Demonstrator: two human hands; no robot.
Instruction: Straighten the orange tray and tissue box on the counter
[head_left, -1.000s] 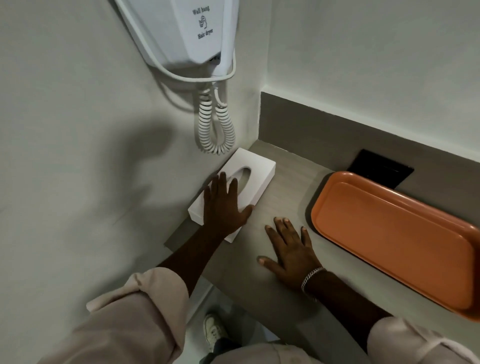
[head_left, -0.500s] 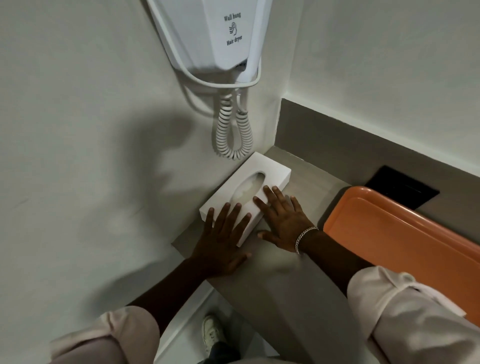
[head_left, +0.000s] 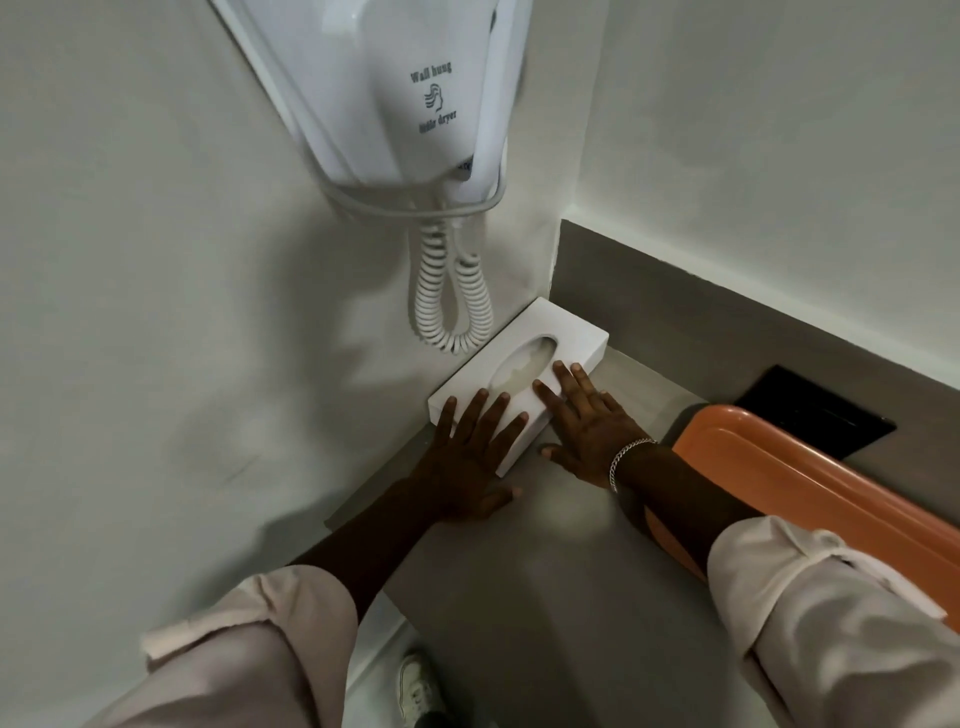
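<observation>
White tissue box (head_left: 563, 338), hands hiding near end

Grey desk (head_left: 545, 561) set into a wall corner, with a raised grey upstand along its rear edge. A white tissue box (head_left: 566, 340) is laid flat in the far left corner, close against the side wall. An orange tray (head_left: 810, 467) is laid flat to the right, well apart from the box. A black rectangular panel (head_left: 826, 410) is seen behind the tray.
</observation>
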